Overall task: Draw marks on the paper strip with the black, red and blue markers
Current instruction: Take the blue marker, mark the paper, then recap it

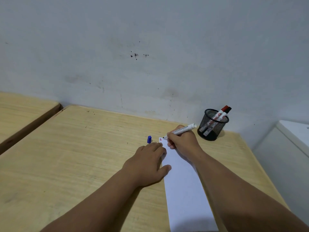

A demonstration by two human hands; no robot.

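A long white paper strip [184, 186] lies on the wooden table [83, 156], running from the near edge toward the wall. My right hand [182, 141] grips an uncapped white-barrelled marker [182, 130], its tip at the strip's far left corner beside small red and blue marks [160, 139]. My left hand [148, 163] rests flat on the table with its fingers on the strip's left edge. A blue cap [149, 139] stands on the table just left of the strip's far end. The red marker [221, 112] and the black marker [226, 113] stand in a black mesh cup [211, 126].
The mesh cup stands near the wall at the table's far right. A second wooden table [21, 114] lies to the left across a gap. A white cabinet [287, 148] stands beyond the table's right edge. A grey wall rises right behind the table.
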